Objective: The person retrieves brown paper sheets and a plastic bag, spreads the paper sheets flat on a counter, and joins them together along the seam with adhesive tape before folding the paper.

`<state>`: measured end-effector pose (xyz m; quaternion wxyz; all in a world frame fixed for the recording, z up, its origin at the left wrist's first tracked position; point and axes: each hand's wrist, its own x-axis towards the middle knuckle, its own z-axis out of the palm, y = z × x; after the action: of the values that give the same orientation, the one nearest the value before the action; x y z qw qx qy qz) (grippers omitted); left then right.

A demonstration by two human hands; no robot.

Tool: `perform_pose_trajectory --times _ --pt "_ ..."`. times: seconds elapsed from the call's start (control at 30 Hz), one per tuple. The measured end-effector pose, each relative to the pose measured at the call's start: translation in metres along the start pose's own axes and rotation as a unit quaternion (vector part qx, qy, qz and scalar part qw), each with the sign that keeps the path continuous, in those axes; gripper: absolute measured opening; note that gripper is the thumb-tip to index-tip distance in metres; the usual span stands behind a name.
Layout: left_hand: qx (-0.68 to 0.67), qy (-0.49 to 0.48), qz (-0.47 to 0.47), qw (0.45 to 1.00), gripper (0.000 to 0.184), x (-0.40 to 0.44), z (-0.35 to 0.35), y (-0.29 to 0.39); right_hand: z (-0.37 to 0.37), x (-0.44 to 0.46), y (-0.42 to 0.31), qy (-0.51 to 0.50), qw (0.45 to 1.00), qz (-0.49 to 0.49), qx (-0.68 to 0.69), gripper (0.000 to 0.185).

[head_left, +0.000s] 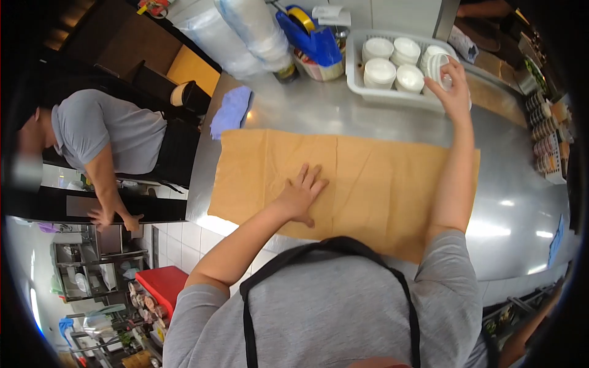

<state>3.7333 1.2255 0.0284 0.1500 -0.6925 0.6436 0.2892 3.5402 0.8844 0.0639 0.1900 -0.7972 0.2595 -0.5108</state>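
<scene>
My left hand (300, 193) lies flat with spread fingers on a creased sheet of brown paper (362, 184). The sheet covers much of the steel counter in front of me. Out at the far right, my right hand (453, 92) is closed on a small white bowl (437, 69), which is tilted and may be one of a short nested stack. This hand is over the right end of a white plastic basket (374, 93). Several stacks of white bowls (380, 72) stand upright in it. My right forearm passes above the paper's right side.
A folded purple cloth (231, 111) lies beyond the paper's left corner. Clear plastic bags (236, 37) and a blue tape dispenser (310, 34) stand at the back. A co-worker (110, 132) leans over another surface at left. Seasoning jars (543, 132) line the right side.
</scene>
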Motion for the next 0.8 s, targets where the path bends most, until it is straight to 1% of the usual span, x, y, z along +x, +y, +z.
perform_pose_trajectory --times 0.07,0.13,0.2,0.27,0.3,0.37,0.5,0.57,0.6,0.67,0.7,0.77,0.8 --pt "0.008 0.019 0.002 1.000 0.107 -0.001 0.002 -0.002 -0.026 -0.031 -0.030 -0.160 0.980 0.086 0.083 0.030" --pt "0.003 0.026 0.006 1.000 0.106 -0.002 0.002 -0.003 -0.048 -0.073 -0.048 -0.282 0.946 0.120 0.101 0.030" --pt "0.013 0.019 0.005 1.000 0.106 -0.001 0.003 -0.004 -0.065 -0.111 -0.072 -0.316 0.928 0.192 0.046 0.029" --pt "0.016 0.017 0.006 1.000 0.107 -0.001 0.003 -0.005 -0.078 -0.139 -0.090 -0.322 0.902 0.287 -0.023 0.030" --pt "0.019 0.013 0.005 1.000 0.107 -0.001 0.004 -0.005 -0.081 -0.153 -0.092 -0.320 0.902 0.289 -0.028 0.030" --pt "0.021 0.013 0.006 1.000 0.108 -0.001 0.005 -0.004 -0.084 -0.181 -0.089 -0.238 0.922 0.292 -0.087 0.030" --pt "0.024 0.014 0.008 1.000 0.109 -0.004 0.003 -0.005 -0.080 -0.202 -0.087 -0.211 0.924 0.295 -0.121 0.035" --pt "0.023 0.019 0.012 0.999 0.109 -0.006 0.003 -0.006 -0.076 -0.195 -0.098 -0.199 0.910 0.278 -0.235 0.039" --pt "0.023 0.019 0.012 0.999 0.109 -0.007 0.003 -0.007 -0.073 -0.188 -0.104 -0.199 0.910 0.275 -0.238 0.039" --pt "0.024 0.022 0.016 0.999 0.109 -0.008 0.004 -0.008 -0.061 -0.159 -0.120 -0.124 0.954 0.166 -0.216 0.040" --pt "0.028 0.023 0.019 0.999 0.108 -0.008 0.003 -0.009 -0.050 -0.140 -0.132 -0.121 0.955 0.159 -0.218 0.040" --pt "0.030 0.026 0.019 0.999 0.109 -0.008 0.003 -0.010 -0.020 -0.102 -0.158 -0.133 0.974 0.151 -0.101 0.038" --pt "0.032 0.022 0.021 0.999 0.109 -0.009 0.003 -0.010 -0.003 -0.085 -0.160 -0.138 0.982 0.082 -0.100 0.037"
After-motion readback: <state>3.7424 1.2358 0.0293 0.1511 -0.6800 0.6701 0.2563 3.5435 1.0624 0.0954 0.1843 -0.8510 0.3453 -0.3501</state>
